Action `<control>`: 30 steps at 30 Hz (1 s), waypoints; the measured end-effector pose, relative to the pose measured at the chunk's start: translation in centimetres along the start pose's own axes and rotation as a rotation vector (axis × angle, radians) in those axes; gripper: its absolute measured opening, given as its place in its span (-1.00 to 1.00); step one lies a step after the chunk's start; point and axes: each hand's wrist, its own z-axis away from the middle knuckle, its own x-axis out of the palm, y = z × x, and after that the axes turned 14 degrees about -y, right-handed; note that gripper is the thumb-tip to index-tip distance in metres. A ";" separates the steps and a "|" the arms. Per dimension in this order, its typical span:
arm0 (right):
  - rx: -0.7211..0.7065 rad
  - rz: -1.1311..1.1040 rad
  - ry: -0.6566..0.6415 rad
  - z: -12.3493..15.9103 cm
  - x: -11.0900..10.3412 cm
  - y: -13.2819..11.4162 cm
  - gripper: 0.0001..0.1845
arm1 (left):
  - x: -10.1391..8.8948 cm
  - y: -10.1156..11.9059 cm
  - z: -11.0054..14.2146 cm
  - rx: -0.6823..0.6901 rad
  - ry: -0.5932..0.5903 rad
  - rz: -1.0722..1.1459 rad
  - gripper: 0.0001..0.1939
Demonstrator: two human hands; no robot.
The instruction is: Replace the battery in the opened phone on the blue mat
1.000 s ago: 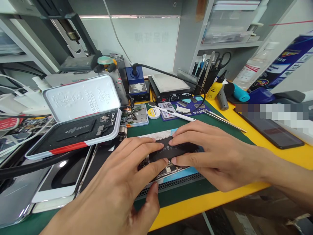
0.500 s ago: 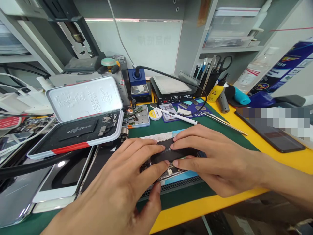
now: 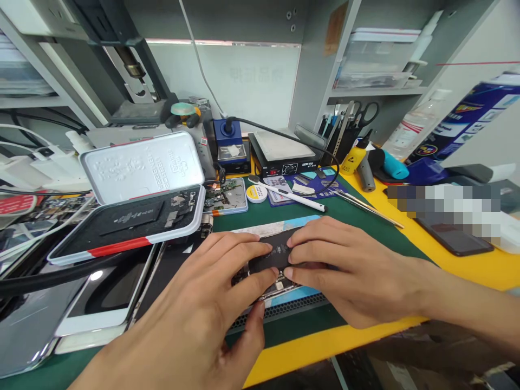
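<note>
An opened phone (image 3: 279, 285) lies on a blue-and-white pad (image 3: 294, 296), with part of its circuit board showing along the near side. Inside it is a black battery (image 3: 262, 263). My left hand (image 3: 203, 290) reaches in with fingers spread, their tips resting on the battery's left part; its thumb is by the phone's near edge. From the other side, my right hand (image 3: 357, 265) lays its fingertips on the battery's right part, fingers slightly bent and apart. Much of the phone's right end is hidden under that hand.
Left of my hands stands an open tin case (image 3: 140, 176) with a battery and small parts, beside a white phone (image 3: 91, 319). Behind lie a white pen-like tool (image 3: 292, 196), a round yellow-white tub (image 3: 257, 193), tweezers (image 3: 371, 208) and a heating plate (image 3: 284, 154). A dark phone (image 3: 459, 233) is at right.
The view has shifted slightly. My right fingers have drawn a little closer together on the battery; my left hand stays almost in the same place on it.
</note>
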 end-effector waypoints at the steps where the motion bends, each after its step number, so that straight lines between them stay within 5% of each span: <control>1: 0.001 -0.034 0.028 0.0 0.1 0.0 -0.71 | 0.0 0.0 0.0 -0.006 0.000 -0.003 -0.59; 7: 0.026 -0.155 0.132 0.1 0.4 0.3 -0.71 | 0.0 0.1 0.1 -0.013 -0.018 -0.027 -0.59; 30: 0.031 0.065 0.040 -0.1 0.2 -0.4 -0.73 | 0.0 0.0 0.1 0.001 -0.023 -0.006 -0.55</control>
